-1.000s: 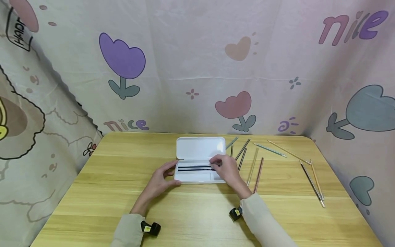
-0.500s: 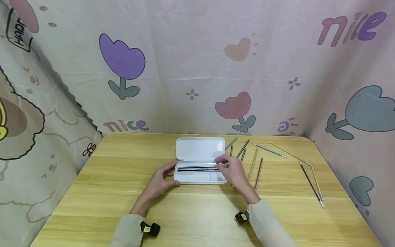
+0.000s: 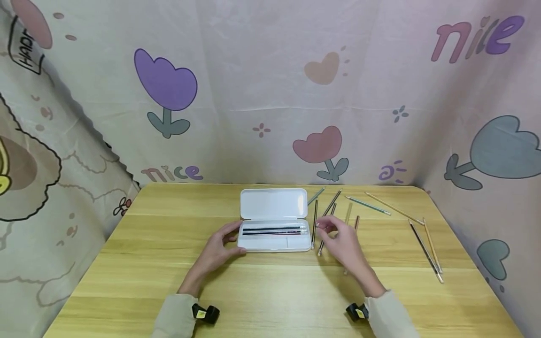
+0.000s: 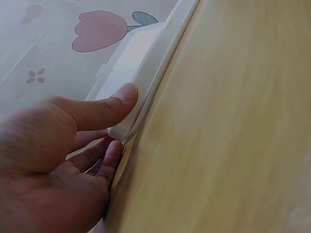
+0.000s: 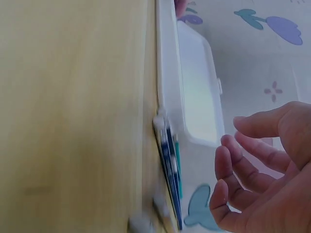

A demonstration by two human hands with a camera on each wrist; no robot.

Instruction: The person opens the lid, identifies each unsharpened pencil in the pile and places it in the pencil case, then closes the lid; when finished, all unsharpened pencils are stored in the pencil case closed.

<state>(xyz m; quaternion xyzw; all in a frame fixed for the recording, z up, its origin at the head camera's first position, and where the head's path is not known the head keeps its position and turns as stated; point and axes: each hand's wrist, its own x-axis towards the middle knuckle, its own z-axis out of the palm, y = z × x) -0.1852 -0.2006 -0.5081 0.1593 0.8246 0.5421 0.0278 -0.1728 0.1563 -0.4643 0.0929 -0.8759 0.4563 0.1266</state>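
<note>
A white pencil case lies with its lid folded back, several dark pencils side by side inside it. At the case's left end my left hand holds it, thumb at the front corner and fingers at the rear one. The left wrist view shows that thumb against the case wall. My right hand hovers right of the case with bent fingers and nothing in them. Beneath and beside it lie dark pencils with white ends. In the right wrist view, thumb and fingertips stand apart.
Loose pencils spread over the right side of the wooden table: a teal one, a yellow one, and a black one beside another yellow one. A patterned cloth hangs behind the table.
My right hand has left the pencils in the case and moved right, over the loose pencils on the table. The left hand stays at the case's left end.
</note>
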